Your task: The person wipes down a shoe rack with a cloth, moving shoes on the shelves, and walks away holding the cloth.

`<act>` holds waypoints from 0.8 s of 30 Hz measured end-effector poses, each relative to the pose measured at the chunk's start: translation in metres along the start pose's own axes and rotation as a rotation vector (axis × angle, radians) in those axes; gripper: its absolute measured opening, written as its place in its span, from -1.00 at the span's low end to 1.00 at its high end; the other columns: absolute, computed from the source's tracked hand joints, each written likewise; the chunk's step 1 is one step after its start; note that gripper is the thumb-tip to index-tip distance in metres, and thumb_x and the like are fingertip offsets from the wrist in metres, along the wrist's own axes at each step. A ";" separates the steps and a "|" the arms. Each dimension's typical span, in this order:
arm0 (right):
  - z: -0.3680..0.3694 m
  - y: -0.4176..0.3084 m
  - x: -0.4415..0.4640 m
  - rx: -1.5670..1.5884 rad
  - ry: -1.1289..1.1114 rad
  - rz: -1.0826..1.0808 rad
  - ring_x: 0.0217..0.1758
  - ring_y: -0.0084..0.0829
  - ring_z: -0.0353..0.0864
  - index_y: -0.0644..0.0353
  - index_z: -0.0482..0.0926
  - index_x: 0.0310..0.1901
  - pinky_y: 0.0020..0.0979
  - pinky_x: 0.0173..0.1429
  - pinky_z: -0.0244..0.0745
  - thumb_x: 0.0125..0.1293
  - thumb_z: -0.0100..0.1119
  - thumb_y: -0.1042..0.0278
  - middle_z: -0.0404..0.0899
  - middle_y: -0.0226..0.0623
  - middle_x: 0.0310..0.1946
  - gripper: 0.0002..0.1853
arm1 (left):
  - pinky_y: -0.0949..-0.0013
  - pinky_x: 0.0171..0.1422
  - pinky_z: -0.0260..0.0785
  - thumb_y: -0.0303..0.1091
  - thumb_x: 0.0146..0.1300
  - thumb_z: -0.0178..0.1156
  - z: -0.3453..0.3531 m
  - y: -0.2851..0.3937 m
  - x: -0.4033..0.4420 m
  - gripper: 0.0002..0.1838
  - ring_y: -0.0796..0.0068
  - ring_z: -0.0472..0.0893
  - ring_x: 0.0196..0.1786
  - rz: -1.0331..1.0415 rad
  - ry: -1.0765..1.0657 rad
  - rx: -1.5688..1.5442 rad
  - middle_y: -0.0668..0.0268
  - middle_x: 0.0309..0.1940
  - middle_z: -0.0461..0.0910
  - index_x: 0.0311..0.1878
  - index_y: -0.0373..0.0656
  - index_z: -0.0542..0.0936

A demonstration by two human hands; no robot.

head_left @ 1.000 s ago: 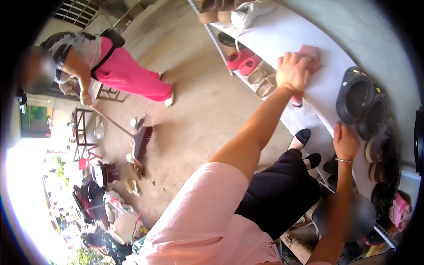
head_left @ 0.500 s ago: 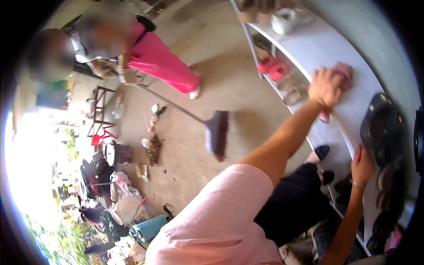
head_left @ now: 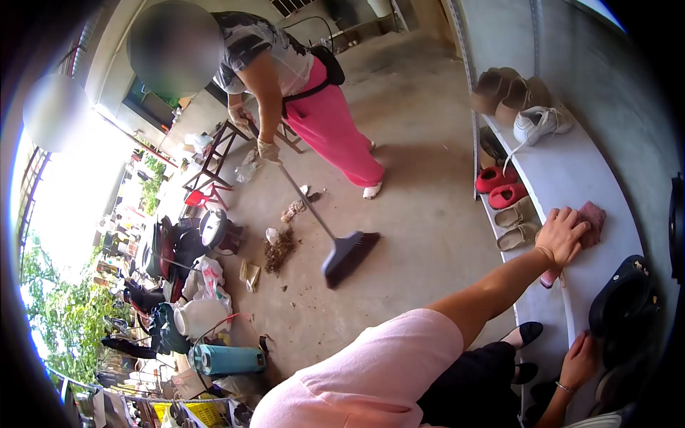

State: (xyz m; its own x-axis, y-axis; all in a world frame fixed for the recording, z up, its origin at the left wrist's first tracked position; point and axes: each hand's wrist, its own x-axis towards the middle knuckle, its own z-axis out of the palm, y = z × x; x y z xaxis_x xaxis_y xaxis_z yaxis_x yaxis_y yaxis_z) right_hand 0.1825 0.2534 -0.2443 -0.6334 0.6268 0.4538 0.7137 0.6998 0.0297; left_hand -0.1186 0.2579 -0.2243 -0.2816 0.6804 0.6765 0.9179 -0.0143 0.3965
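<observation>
Pink cloth [head_left: 594, 220] shows through the head camera I am watching, lying on top of the white shelf [head_left: 596, 175], about midway along its length. The left hand [head_left: 561, 237] lies over it, palm down. Its fingers are slightly bent and close together, and they press or clasp the cloth against the shelf; I cannot tell which. One end of the cloth sticks out past the fingertips, and another bit shows by the wrist, near the shelf's open edge.

At the near part of the shelf I see the right hand [head_left: 579, 362], wearing a bracelet [head_left: 564, 387]. It is at the open edge, with fingers partly curled, just beside the black shoes [head_left: 619, 292] that sit toward the wall side. I cannot tell whether it has hold of the edge.

At the shelf's far end I make out brown shoes [head_left: 529, 103] and, next to them, a white sneaker [head_left: 536, 128] with a lace hanging over the edge. Below the shelf's top are red shoes [head_left: 505, 194] and beige shoes [head_left: 516, 235].

Well apart from the shelf, out on the floor, a co-worker [head_left: 335, 132] holds a broom [head_left: 347, 258] in gloved hands. Farther from the shelf than the broom head, I see a heap of sweepings [head_left: 280, 251].
</observation>
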 end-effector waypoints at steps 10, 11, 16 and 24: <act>-0.002 -0.004 0.000 -0.001 0.003 0.036 -0.37 -0.07 0.63 0.13 0.54 -0.33 -0.16 -0.36 0.48 0.54 0.01 0.15 0.63 -0.14 -0.42 -0.70 | 0.14 0.14 0.22 -0.21 -0.05 0.27 0.001 -0.001 0.000 -0.56 0.16 0.41 0.03 0.023 0.015 0.005 0.22 -0.12 0.43 -0.01 0.01 0.56; -0.002 -0.004 0.000 -0.001 0.003 0.036 -0.37 -0.07 0.63 0.13 0.54 -0.33 -0.16 -0.36 0.48 0.54 0.01 0.15 0.63 -0.14 -0.42 -0.70 | 0.14 0.14 0.22 -0.21 -0.05 0.27 0.001 -0.002 0.000 -0.56 0.16 0.41 0.03 0.023 0.015 0.005 0.22 -0.12 0.43 -0.01 0.01 0.56; -0.007 -0.006 0.002 0.003 -0.007 0.023 -0.36 -0.08 0.64 0.13 0.53 -0.34 -0.20 -0.36 0.49 0.54 0.01 0.15 0.63 -0.15 -0.41 -0.69 | 0.14 0.13 0.22 -0.19 -0.03 0.26 0.000 -0.001 0.000 -0.56 0.16 0.41 0.03 0.032 0.023 0.015 0.22 -0.13 0.43 0.00 0.02 0.56; -0.005 -0.001 -0.001 -0.093 -0.040 0.024 -0.39 -0.14 0.66 0.06 0.57 -0.32 -0.23 -0.43 0.48 0.54 0.01 0.08 0.67 -0.23 -0.42 -0.68 | 0.15 0.11 0.23 -0.19 -0.06 0.28 0.003 -0.002 0.000 -0.57 0.18 0.41 0.02 0.022 0.015 0.009 0.23 -0.13 0.44 -0.03 0.04 0.56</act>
State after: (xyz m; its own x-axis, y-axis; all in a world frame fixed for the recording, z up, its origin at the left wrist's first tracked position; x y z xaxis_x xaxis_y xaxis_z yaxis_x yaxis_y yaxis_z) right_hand 0.1838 0.2502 -0.2400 -0.6264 0.6572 0.4192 0.7519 0.6512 0.1025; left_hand -0.1195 0.2595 -0.2269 -0.2651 0.6690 0.6944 0.9266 -0.0225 0.3754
